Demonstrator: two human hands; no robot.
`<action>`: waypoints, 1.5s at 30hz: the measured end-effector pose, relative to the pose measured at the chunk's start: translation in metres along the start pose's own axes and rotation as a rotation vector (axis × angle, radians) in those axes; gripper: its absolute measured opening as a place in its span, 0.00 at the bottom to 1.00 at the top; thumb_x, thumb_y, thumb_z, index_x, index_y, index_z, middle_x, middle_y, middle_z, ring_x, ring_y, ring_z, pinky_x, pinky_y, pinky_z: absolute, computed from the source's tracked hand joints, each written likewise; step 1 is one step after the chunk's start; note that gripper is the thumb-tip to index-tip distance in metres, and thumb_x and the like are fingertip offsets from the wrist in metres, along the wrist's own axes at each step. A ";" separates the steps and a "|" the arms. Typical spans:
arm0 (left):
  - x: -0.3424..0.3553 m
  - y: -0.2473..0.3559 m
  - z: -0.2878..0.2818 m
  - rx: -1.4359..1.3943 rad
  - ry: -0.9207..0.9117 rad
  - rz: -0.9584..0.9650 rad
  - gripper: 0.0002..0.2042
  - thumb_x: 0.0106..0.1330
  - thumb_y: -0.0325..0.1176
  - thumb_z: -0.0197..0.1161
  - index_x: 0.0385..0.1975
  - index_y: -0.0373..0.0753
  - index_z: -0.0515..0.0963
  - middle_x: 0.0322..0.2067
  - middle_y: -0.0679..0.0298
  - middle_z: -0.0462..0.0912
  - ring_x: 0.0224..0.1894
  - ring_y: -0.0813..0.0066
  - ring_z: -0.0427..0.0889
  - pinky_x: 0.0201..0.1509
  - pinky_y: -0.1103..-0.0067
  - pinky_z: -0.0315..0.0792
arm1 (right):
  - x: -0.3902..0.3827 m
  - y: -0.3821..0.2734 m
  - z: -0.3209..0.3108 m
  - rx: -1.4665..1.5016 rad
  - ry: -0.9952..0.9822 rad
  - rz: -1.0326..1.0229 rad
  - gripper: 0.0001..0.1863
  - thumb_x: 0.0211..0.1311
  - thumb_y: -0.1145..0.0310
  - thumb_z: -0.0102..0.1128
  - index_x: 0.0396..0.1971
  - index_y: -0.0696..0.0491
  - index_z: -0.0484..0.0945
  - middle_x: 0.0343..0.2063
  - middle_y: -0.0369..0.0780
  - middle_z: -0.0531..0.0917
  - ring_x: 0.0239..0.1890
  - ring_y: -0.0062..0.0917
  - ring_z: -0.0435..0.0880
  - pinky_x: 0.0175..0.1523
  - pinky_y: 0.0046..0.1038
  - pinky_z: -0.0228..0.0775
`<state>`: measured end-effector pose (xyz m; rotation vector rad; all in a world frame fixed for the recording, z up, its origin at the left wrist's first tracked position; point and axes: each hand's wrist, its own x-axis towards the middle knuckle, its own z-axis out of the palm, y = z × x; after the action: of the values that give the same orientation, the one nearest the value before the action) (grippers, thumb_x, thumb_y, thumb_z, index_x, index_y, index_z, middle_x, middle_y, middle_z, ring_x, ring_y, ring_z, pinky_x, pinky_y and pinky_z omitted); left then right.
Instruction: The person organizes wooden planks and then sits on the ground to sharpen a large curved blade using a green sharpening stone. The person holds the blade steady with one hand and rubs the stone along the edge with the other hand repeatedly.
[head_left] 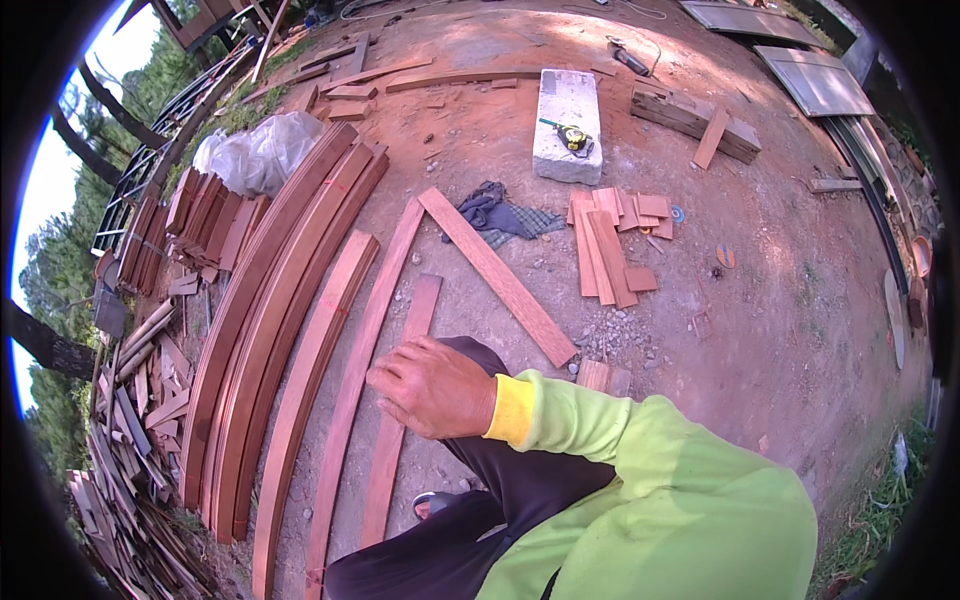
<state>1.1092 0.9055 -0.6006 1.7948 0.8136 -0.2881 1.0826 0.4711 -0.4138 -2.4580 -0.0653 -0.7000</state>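
Reddish wooden planks [385,400] lie on bare dirt ground [780,300] beside a stacked board pile [270,320]; the right hand [432,387], fingers curled and empty, hovers over the nearest plank, contact unclear.

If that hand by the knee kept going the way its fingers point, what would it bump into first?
Probably the long plank lying on the dirt just past the fingertips. The right hand rests over the dark knee and points left. Further along lies the stack of long boards. Depth is hard to judge here.
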 end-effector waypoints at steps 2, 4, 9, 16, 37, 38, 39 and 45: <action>-0.001 0.014 -0.001 0.001 -0.009 0.032 0.33 0.57 0.44 0.59 0.58 0.31 0.58 0.53 0.47 0.67 0.57 0.58 0.66 0.63 0.67 0.58 | -0.015 0.004 -0.005 0.016 -0.011 0.029 0.19 0.52 0.64 0.56 0.41 0.59 0.70 0.41 0.46 0.75 0.48 0.37 0.72 0.55 0.38 0.60; -0.005 0.028 -0.005 -0.006 -0.015 0.059 0.32 0.58 0.44 0.59 0.58 0.31 0.59 0.54 0.47 0.67 0.57 0.58 0.66 0.63 0.67 0.58 | -0.027 0.002 -0.011 0.057 0.041 0.048 0.20 0.52 0.63 0.56 0.44 0.58 0.69 0.45 0.46 0.72 0.52 0.38 0.68 0.58 0.39 0.56; -0.014 0.069 -0.021 -0.039 -0.048 0.148 0.31 0.60 0.45 0.58 0.58 0.32 0.59 0.54 0.47 0.67 0.57 0.58 0.66 0.63 0.67 0.58 | -0.048 0.004 -0.017 0.139 0.103 0.086 0.23 0.54 0.61 0.55 0.49 0.55 0.68 0.50 0.47 0.67 0.57 0.41 0.63 0.61 0.40 0.53; -0.031 0.129 -0.053 -0.086 -0.172 0.309 0.30 0.62 0.45 0.56 0.58 0.32 0.61 0.55 0.48 0.67 0.58 0.58 0.66 0.64 0.67 0.57 | -0.064 0.028 -0.013 0.304 0.131 0.184 0.25 0.58 0.57 0.51 0.53 0.54 0.66 0.55 0.50 0.65 0.60 0.45 0.59 0.64 0.42 0.49; 0.109 -0.104 0.201 1.046 -0.209 0.764 0.16 0.55 0.39 0.55 0.25 0.28 0.74 0.27 0.42 0.78 0.30 0.47 0.78 0.33 0.58 0.71 | -0.194 0.122 0.083 0.680 -0.180 1.102 0.35 0.66 0.44 0.27 0.33 0.62 0.76 0.31 0.55 0.79 0.39 0.45 0.78 0.46 0.39 0.64; 0.094 -0.109 0.217 0.914 -0.195 0.696 0.14 0.54 0.35 0.56 0.25 0.26 0.74 0.27 0.40 0.77 0.32 0.40 0.76 0.38 0.59 0.71 | -0.209 0.127 0.084 0.638 -0.165 1.124 0.35 0.66 0.44 0.28 0.32 0.63 0.76 0.31 0.55 0.79 0.39 0.45 0.78 0.45 0.39 0.64; 0.090 -0.104 0.225 0.916 -0.061 0.669 0.14 0.55 0.34 0.56 0.25 0.25 0.75 0.24 0.42 0.78 0.29 0.44 0.78 0.34 0.61 0.72 | -0.220 0.128 0.083 0.625 -0.159 1.134 0.35 0.66 0.44 0.28 0.32 0.63 0.76 0.31 0.55 0.79 0.39 0.45 0.78 0.45 0.39 0.64; 0.080 -0.089 0.220 0.411 -0.007 0.000 0.13 0.57 0.33 0.55 0.22 0.26 0.76 0.16 0.53 0.77 0.15 0.68 0.76 0.16 0.76 0.71 | -0.273 0.125 0.064 0.570 -0.166 1.221 0.35 0.66 0.44 0.28 0.33 0.63 0.76 0.31 0.55 0.79 0.39 0.45 0.78 0.45 0.39 0.64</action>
<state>1.1514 0.7528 -0.7939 2.1733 0.7886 -0.4891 0.9020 0.4308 -0.6589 -1.5547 0.9443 0.0824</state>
